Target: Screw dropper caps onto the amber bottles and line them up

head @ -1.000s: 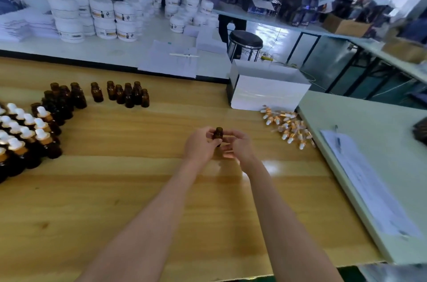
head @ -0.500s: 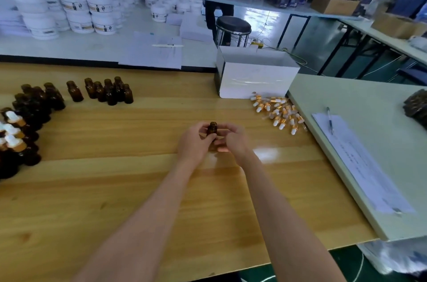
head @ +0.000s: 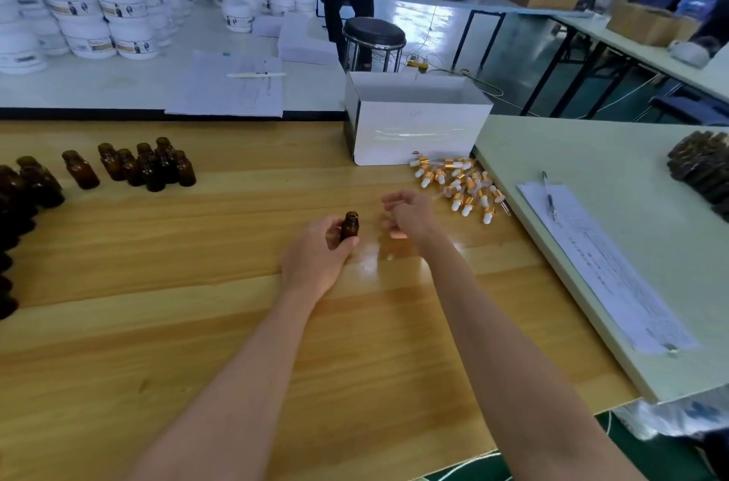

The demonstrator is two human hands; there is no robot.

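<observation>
My left hand (head: 317,255) grips a small uncapped amber bottle (head: 350,225), held upright over the middle of the wooden table (head: 197,322). A short way to its right, my right hand (head: 408,214) hovers with loosely spread fingers and holds nothing. A pile of dropper caps (head: 459,186) with white bulbs and gold collars lies just beyond the right hand. A cluster of uncapped amber bottles (head: 148,165) stands at the back left. More bottles (head: 23,196) run along the left edge, partly cut off.
A white open box (head: 416,121) stands behind the cap pile. A pale green table (head: 615,244) abuts on the right, carrying a paper sheet (head: 603,267), a pen (head: 548,194) and a dark bundle (head: 704,169). White tubs (head: 90,19) and a stool (head: 374,34) stand beyond.
My right hand has let go of the bottle and moved right toward the cap pile. The left hand still holds the bottle. The camera has turned right, pushing the capped bottles out of view.
</observation>
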